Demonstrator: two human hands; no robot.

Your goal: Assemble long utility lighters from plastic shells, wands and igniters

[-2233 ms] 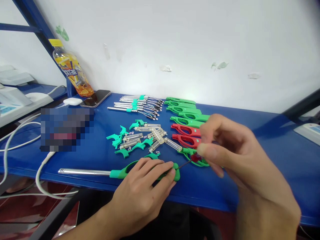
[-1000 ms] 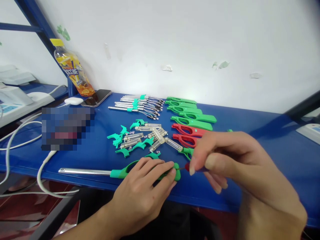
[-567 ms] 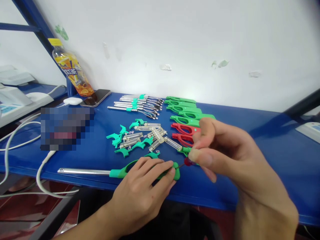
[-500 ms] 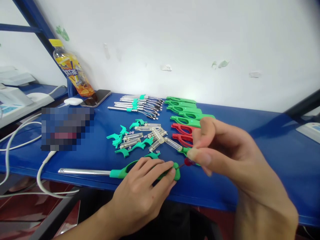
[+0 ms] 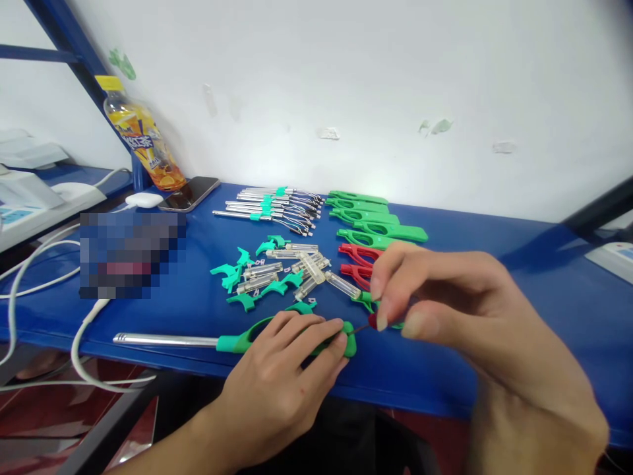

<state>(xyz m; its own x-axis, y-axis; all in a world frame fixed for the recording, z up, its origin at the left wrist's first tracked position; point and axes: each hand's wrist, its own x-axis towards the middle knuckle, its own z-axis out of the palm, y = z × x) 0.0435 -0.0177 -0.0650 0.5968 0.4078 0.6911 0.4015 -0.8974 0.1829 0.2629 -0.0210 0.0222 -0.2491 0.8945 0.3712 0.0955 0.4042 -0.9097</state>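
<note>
My left hand (image 5: 284,376) lies over the handle of a green stick lighter (image 5: 237,342), its fingers wrapped on the body and pressing it to the table. The lighter's metal barrel points left; most of the handle is hidden. My right hand (image 5: 459,310) is at the red handle of a small screwdriver (image 5: 372,320), whose thin shaft reaches to the lighter's butt end. My bent fingers touch that red handle, while the thumb stands a little apart from it. The screwdriver's tip is hidden by my left fingertips.
Behind my hands lie clear fuel tubes (image 5: 311,267), teal trigger pieces (image 5: 242,302), metal barrels with wires (image 5: 252,204), and green shells (image 5: 366,214) and red shells (image 5: 356,249). At left are a drink bottle (image 5: 143,142), phone (image 5: 190,194) and white cable (image 5: 82,343).
The fingers of my right hand have shifted on the screwdriver, the thumb coming away from its red handle. My left hand and the lighter stay in place.
</note>
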